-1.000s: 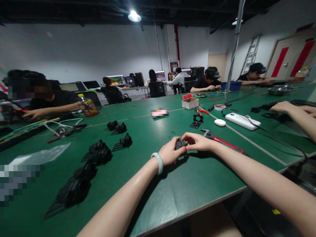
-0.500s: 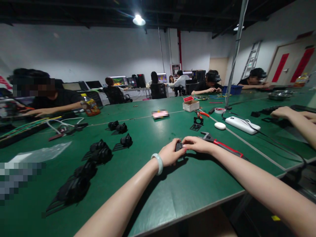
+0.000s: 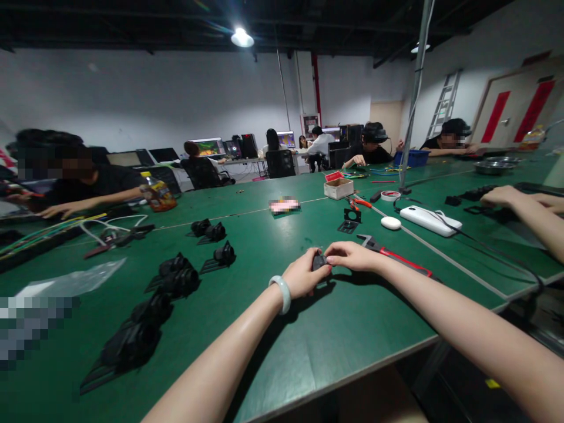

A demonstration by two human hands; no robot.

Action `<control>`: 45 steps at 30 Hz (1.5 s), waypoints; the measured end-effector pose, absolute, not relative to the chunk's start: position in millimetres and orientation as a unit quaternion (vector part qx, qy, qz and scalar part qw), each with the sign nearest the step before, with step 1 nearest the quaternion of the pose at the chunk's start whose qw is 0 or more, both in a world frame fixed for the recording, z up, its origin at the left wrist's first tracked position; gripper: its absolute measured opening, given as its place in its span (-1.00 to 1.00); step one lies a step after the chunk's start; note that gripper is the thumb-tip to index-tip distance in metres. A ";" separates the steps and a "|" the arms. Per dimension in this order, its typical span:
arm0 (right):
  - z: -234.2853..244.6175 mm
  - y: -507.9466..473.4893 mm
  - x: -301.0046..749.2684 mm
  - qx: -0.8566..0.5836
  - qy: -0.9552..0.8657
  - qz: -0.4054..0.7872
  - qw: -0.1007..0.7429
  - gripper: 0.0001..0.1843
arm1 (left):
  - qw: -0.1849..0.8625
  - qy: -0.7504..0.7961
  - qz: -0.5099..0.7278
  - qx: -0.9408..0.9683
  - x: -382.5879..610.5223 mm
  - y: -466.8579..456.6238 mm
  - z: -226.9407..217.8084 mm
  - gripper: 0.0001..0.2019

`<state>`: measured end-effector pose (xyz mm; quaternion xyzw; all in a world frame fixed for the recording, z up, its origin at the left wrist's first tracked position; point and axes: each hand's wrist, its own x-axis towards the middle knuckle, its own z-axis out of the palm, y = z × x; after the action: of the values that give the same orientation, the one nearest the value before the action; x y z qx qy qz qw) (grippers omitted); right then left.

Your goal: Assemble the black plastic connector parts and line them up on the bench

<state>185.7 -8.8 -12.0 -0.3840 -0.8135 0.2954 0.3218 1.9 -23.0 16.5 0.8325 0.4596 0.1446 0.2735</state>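
Observation:
My left hand (image 3: 304,273), with a pale bangle (image 3: 282,294) at the wrist, is closed around a small black part (image 3: 319,261) just above the table. Against the right side of that part press the fingertips of my right hand (image 3: 348,256), in a pinch. My fingers cover much of the part, so its full shape is hidden. Left of my hands stand several black round assemblies on slotted plates (image 3: 180,279). A black bracket with a round hole (image 3: 351,220) lies beyond my right hand. Beside my right forearm rests an adjustable wrench with red-and-black handles (image 3: 396,258).
Across the green table (image 3: 282,352) are a white box (image 3: 338,188), orange-handled pliers (image 3: 362,203), a white oval object (image 3: 390,223) and a white power bank-like block (image 3: 430,220) with a cable. A metal pole (image 3: 412,106) rises behind. A co-worker's hands (image 3: 506,200) work at the right.
My hands stay at almost the same place on the black part. The view has shifted slightly. A co-worker at the back has moved a hand apart from the other.

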 end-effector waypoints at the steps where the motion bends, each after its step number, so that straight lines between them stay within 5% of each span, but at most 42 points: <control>1: -12.9 -9.3 186.4 -0.374 -0.808 0.311 0.333 -0.69 | 0.275 0.460 0.145 0.832 1.8 -23.4 16.6 -0.55; 7: -14.5 -12.5 185.3 -0.311 -0.792 0.374 0.368 -0.60 | 0.284 0.466 0.140 0.826 1.2 -25.4 16.0 -0.55; 45: -8.2 -13.8 181.8 -0.373 -0.816 0.263 0.355 -0.75 | 0.272 0.476 0.142 0.824 4.6 -26.3 19.4 -0.53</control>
<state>181.8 -13.8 -8.2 -0.3726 -0.8162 0.2631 0.3546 4.6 -26.3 19.4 0.8243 0.4759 0.1424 0.2716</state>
